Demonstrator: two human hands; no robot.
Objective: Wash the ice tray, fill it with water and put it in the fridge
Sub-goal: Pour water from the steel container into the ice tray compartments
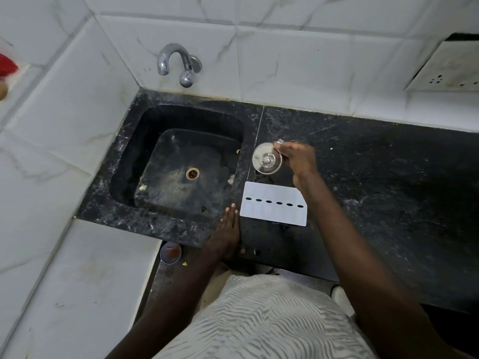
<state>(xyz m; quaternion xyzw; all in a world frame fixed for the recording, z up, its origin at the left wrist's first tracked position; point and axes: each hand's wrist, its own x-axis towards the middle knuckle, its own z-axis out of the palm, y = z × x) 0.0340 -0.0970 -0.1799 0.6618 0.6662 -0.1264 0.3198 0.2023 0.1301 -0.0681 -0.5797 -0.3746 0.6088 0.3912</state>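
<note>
Ice tray point(274, 203): likely light, stiff plastic, slippery wet, take by long edges | left hand point(228, 229) flat, empty, beside it | right hand point(298, 158) holds glass point(267, 158)

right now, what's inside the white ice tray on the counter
The ice tray shows only a flat white top face with six dark oval holes in a row. That face covers the inside, so whether it holds water or ice cannot be seen.

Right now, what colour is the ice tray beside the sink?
The ice tray is white, with one row of dark holes; head view.
</note>
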